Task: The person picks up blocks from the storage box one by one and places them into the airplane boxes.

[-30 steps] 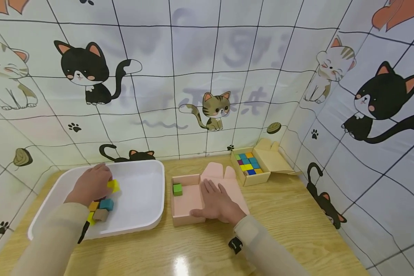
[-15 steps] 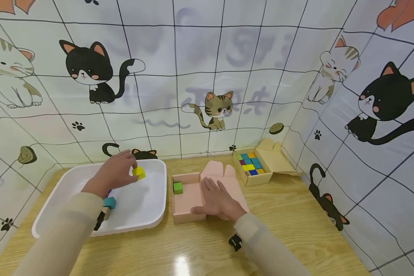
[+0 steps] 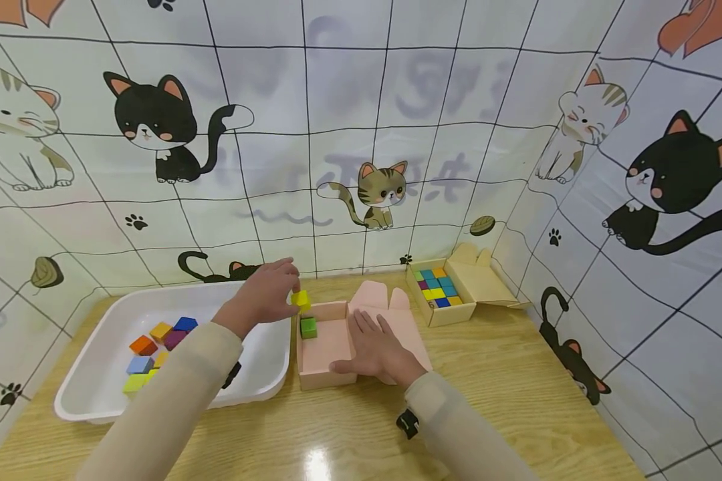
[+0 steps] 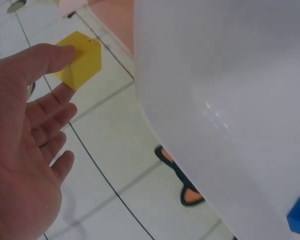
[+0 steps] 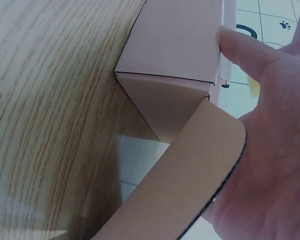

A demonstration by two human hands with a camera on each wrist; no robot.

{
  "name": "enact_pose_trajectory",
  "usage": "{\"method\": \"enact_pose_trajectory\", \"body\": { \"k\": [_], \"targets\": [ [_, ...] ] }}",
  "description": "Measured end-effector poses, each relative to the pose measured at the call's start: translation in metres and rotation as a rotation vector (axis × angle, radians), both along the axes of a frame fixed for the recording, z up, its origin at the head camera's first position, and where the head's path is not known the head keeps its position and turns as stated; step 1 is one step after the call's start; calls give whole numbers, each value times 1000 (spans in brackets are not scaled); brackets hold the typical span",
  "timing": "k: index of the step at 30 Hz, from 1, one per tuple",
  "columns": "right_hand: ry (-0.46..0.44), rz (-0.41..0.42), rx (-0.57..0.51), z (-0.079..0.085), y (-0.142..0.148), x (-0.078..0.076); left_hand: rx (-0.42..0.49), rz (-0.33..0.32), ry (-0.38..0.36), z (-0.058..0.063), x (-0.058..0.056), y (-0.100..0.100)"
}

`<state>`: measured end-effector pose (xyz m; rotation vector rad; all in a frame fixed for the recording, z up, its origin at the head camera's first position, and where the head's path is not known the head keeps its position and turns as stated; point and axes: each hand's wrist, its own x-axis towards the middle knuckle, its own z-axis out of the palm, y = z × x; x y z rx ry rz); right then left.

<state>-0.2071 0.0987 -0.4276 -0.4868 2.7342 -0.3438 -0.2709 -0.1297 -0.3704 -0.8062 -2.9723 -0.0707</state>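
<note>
Smooth yellow cube (image 3: 301, 301) is hanging near the back left corner of the pink cardboard box (image 3: 327, 381) — left hand (image 3: 263, 297) is pinching it, thumb on one face, other fingers loosely bent. Right hand (image 3: 376, 347) is lying flat on the open lid (image 3: 408, 325) — fingers extended, gripping nothing.

Straight ahead of you, cartoon cats (image 3: 153, 113) and paw prints (image 3: 136, 222) dot the white wall covering (image 3: 349, 87); back right on your wood-grain table (image 3: 517, 374), an open cream box (image 3: 454, 315) holds coloured blocks (image 3: 436, 288)!
</note>
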Motion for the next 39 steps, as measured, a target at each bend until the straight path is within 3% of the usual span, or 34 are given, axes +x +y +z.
{"method": "enact_pose_trajectory", "body": {
  "k": [6, 14, 24, 33, 39],
  "targets": [
    [11, 11, 13, -3, 1, -1, -107, -59, -33, -13, -5, 33],
    [7, 3, 19, -3, 0, -1, -214, -68, -58, -29, -8, 53],
    [20, 8, 32, -3, -1, 0, -288, -89, -33, -47, -12, 57],
    [42, 22, 58, -5, 0, 0, -334, -117, -41, -53, -15, 57],
    [48, 24, 55, -7, 1, -1, -372, -126, -7, -59, -16, 59]
  ]
}}
